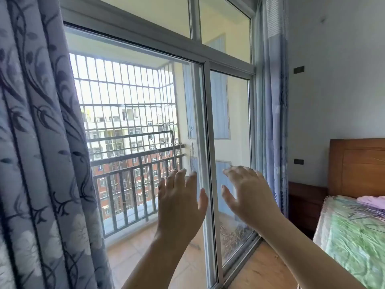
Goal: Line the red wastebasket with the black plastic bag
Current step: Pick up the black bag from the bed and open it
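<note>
At the balcony door, both hands were raised empty: left hand [180,202] and right hand [248,197], fingers spread wide, holding nothing, before the sliding glass door [229,142]. Neither red wastebasket nor black plastic bag was in view. Judged: locate both first, looking down past the bed [354,232].

Two bare forearms — no sleeves, watch or rings — end in the left hand [179,203] and right hand [248,195], fingernails pale.
</note>
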The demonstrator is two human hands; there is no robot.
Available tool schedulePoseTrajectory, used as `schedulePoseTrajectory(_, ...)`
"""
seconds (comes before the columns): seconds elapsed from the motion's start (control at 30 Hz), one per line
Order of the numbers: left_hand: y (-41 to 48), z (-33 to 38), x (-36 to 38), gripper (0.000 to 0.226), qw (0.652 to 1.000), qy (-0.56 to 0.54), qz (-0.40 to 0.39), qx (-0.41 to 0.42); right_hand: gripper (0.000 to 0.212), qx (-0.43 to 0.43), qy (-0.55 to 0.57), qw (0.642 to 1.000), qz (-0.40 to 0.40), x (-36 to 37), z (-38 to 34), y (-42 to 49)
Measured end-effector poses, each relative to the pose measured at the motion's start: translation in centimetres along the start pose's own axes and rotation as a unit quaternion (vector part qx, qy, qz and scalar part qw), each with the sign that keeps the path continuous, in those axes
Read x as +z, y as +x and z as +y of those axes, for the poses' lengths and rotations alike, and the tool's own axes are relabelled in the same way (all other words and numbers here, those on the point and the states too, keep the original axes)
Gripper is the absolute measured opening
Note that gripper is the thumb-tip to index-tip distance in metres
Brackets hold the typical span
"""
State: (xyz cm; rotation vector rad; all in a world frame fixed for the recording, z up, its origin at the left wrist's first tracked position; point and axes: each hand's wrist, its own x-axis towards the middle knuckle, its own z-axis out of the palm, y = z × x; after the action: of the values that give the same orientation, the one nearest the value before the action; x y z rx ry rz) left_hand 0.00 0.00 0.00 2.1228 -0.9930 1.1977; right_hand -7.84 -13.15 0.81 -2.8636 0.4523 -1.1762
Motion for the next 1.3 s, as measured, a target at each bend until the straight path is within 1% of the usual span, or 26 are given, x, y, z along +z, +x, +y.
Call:
schedulePoseTrajectory(0.07,0.0,0.4,0.4,0.034,0.999,-0.032,0.006,0.005,0.041,-0.001,0.002,1.0,0.014,0.0,0.4,-0.4)
schedulePoseTrajectory(0.13,-0.5,0.7,0.8,0.033,0.999,-0.045,0.005,0.009,0.042,0.011,-0.013,1.0,-0.003,0.0,0.9,-1.3)
schedulePoseTrajectory(0.23,-1.6,1.2,1.7,0.034,0.997,-0.073,-0.023,0.012,0.043,0.027,-0.026,0.999,-0.015,0.0,1.4,-2.8)
schedulePoseTrajectory(0.3,-2.4,1.5,2.3,0.035,0.995,-0.088,-0.035,0.016,0.041,0.037,-0.028,0.999,0.001,-0.4,1.4,-4.1)
schedulePoseTrajectory(0.4,-3.7,2.3,3.2,0.035,0.99,-0.124,-0.063,0.018,0.043,0.056,-0.028,0.998,0.02,-0.6,1.6,-6.2)
schedulePoseTrajectory(0.5,-5.3,3.6,4.0,0.033,0.984,-0.15,-0.089,0.026,0.041,0.091,-0.037,0.995,0.018,-0.8,2.0,-8.4)
schedulePoseTrajectory(0.63,-7.5,5.7,5.1,0.033,0.974,-0.189,-0.11,0.057,0.042,0.147,-0.056,0.988,0.005,-1.1,3.2,-11.8)
schedulePoseTrajectory(0.73,-8.8,7.5,5.9,0.031,0.965,-0.212,-0.129,0.081,0.05,0.179,-0.081,0.981,-0.009,-1.6,4.4,-14.4)
schedulePoseTrajectory(0.77,-9.2,8.2,6.1,0.031,0.962,-0.22,-0.136,0.086,0.054,0.186,-0.089,0.978,-0.014,-1.8,4.9,-15.2)
schedulePoseTrajectory(0.8,-9.6,9.1,6.3,0.031,0.959,-0.228,-0.145,0.09,0.052,0.196,-0.097,0.976,-0.018,-2.0,5.4,-16.1)
schedulePoseTrajectory(0.97,-11.5,14.2,6.6,0.031,0.946,-0.255,-0.162,0.12,0.038,0.236,-0.126,0.963,-0.033,-3.8,8.7,-19.6)
schedulePoseTrajectory(1.3,-14.5,27.0,7.2,0.032,0.914,-0.297,-0.212,0.177,0.037,0.282,-0.151,0.947,-0.03,-9.5,17.1,-27.2)
